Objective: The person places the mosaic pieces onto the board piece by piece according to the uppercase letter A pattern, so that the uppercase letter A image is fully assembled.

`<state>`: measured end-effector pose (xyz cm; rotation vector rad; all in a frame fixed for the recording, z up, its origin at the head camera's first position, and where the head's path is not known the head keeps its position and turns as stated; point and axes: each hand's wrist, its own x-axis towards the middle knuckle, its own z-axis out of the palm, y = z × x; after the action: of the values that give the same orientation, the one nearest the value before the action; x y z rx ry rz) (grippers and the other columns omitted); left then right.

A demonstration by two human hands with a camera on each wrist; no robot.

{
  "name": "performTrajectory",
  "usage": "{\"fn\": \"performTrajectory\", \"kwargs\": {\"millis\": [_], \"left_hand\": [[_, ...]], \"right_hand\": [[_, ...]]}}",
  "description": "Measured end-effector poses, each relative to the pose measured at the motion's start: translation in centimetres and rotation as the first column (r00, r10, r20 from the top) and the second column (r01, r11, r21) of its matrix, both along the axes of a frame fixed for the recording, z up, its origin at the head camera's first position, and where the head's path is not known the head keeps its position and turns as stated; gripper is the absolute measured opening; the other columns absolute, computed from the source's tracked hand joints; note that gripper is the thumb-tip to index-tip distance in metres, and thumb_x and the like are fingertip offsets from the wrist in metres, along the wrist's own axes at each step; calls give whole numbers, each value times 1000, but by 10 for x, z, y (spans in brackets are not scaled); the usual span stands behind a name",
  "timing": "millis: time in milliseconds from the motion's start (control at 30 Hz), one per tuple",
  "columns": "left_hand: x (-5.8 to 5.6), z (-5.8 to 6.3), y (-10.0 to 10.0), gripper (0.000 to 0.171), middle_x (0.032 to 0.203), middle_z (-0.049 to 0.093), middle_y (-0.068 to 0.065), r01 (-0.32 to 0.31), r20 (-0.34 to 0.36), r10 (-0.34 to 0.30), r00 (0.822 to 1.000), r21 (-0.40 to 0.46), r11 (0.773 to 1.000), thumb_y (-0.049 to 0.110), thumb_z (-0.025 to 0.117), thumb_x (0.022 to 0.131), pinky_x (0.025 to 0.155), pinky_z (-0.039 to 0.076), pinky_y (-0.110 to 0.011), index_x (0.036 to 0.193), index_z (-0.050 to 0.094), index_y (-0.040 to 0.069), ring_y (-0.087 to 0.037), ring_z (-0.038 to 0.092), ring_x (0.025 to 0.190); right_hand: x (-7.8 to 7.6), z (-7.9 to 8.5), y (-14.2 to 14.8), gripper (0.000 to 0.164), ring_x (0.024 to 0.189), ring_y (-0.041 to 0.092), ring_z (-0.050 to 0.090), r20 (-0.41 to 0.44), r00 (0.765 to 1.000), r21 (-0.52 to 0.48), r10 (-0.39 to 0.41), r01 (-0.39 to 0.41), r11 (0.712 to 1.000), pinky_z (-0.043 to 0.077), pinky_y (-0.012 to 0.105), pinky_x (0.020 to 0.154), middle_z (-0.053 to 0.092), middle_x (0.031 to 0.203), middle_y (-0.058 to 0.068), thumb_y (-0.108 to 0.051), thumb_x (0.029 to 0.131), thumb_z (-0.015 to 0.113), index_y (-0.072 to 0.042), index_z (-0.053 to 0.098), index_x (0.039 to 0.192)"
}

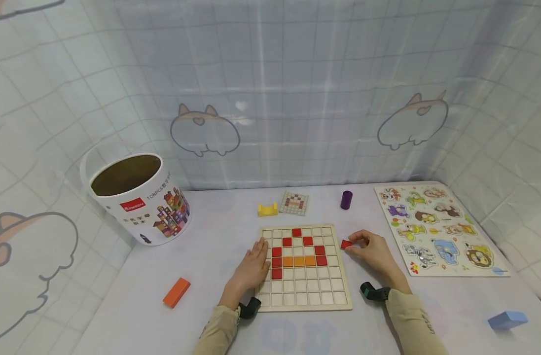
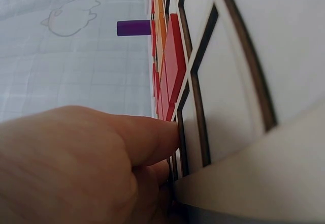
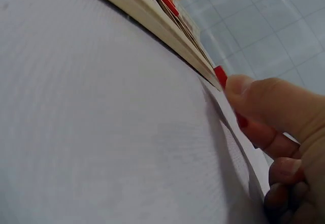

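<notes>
A wooden grid board (image 1: 306, 299) lies on the table, with red square tiles (image 1: 276, 273) and a row of orange tiles (image 1: 299, 261) set in its cells. The red ones form an arch that peaks at the top middle. My left hand (image 1: 252, 266) rests with straight fingers along the board's left edge. Just off the right edge, my right hand (image 1: 373, 251) pinches a red tile (image 1: 345, 244) between thumb and fingertips. In the right wrist view that red tile (image 3: 220, 75) shows between the thumb and a finger, near the board's edge (image 3: 167, 33).
Behind the board lie a yellow block (image 1: 268, 210), a small pattern card (image 1: 294, 203) and a purple cylinder (image 1: 346, 200). An animal puzzle (image 1: 439, 229) is at right, a blue block (image 1: 507, 320) nearer. At left stand a large bucket (image 1: 141, 207) and an orange block (image 1: 176, 293).
</notes>
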<state>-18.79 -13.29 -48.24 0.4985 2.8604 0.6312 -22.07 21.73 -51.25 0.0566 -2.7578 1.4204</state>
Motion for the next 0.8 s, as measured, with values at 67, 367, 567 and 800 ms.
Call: {"fn": "performTrajectory", "kwargs": {"millis": [67, 367, 567, 800], "left_hand": [[0, -1, -1, 57, 159, 20, -25, 3, -6, -3, 1000, -8, 1000, 14, 45, 100, 117, 22, -58, 148, 26, -10, -42, 22, 147], [-3, 0, 0, 58, 160, 18, -24, 9, -2, -10, 1000, -10, 1000, 16, 44, 101, 118, 21, -57, 149, 24, -9, -41, 20, 147], [-4, 0, 1, 58, 159, 18, -24, 11, -3, -12, 1000, -18, 1000, 16, 44, 101, 118, 22, -57, 149, 25, -9, -41, 21, 147], [-2, -1, -1, 58, 159, 19, -24, 11, -7, -11, 1000, -23, 1000, 16, 45, 100, 117, 23, -57, 149, 25, -9, -41, 22, 147]], "right_hand": [[1, 2, 1, 25, 74, 14, 44, 21, 1000, -13, 5, -5, 1000, 35, 22, 59, 63, 87, 6, -19, 79, 79, -8, 68, 98], [4, 16, 2, 19, 59, 12, 41, 63, 998, -35, 28, -25, 999, 33, 23, 49, 43, 66, 0, -17, 81, 77, -7, 67, 95], [16, 25, -9, 21, 58, 11, 38, 114, 986, -116, 122, -109, 987, 31, 23, 50, 39, 64, -2, -17, 80, 77, -5, 66, 93], [27, 22, -21, 19, 59, 8, 39, 106, 965, -187, 240, -217, 958, 31, 20, 51, 43, 66, -1, -12, 79, 77, -2, 65, 91]]}}
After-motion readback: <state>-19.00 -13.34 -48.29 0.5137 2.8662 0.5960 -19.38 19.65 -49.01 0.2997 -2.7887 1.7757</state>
